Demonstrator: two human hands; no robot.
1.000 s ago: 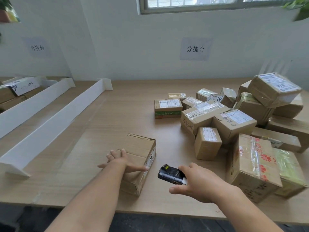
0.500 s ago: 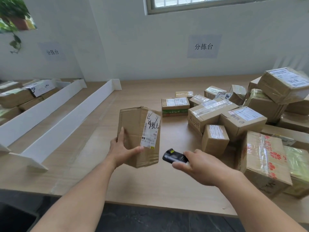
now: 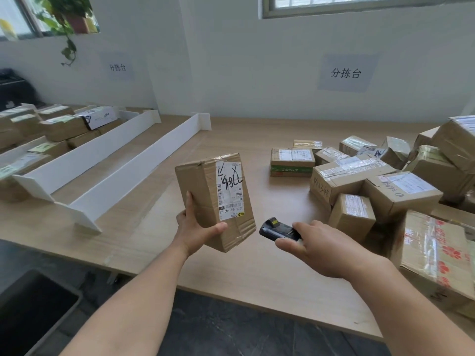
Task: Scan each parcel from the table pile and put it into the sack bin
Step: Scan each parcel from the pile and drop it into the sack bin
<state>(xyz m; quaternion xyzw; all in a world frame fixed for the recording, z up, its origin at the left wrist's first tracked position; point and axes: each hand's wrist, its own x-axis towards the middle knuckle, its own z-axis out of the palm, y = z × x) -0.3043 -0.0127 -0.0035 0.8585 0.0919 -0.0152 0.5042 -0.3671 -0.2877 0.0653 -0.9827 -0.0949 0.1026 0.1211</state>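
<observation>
Fingers (image 3: 189,204) of left hand (image 3: 195,232) wrap the parcel (image 3: 203,191) low; seems light, stiff, while right hand (image 3: 326,250) grips scanner (image 3: 276,227) at three o'clock.

My left forearm (image 3: 133,299) rose bare from the lower left, wrist bent back a little. My left hand (image 3: 195,232) gripped the parcel (image 3: 205,191) at its lower left corner: the thumb lay across the front face pointing right, one fingertip showed up the left edge, and the other fingers were hidden behind. My right forearm (image 3: 401,299) reached in from the lower right, also bare. My right hand (image 3: 321,247) was turned back-up, its fingers curled round the scanner (image 3: 275,228) with the thumb along the near side. The two hands were near each other but apart, the left slightly higher.
</observation>
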